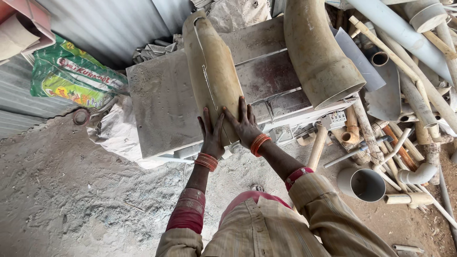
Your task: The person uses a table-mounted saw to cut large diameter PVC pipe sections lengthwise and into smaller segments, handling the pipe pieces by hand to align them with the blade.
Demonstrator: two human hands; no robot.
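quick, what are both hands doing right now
Left hand: open, fingers spread, pressed flat on the near end of the tan curved plastic pipe piece.
Right hand: open, flat on the same piece.

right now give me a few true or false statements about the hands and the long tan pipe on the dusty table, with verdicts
1. Both hands press on the near end of the long tan plastic pipe. True: the left hand and the right hand lie flat on it.
2. The pipe lies on the ground. False: it lies on the dusty grey metal saw table.
3. The right hand holds a hammer. False: it holds no tool.
4. A wide curved tan pipe bend rests on the table to the right of the long pipe. True.
5. Both wrists are bare. False: each wears orange-red bangles.
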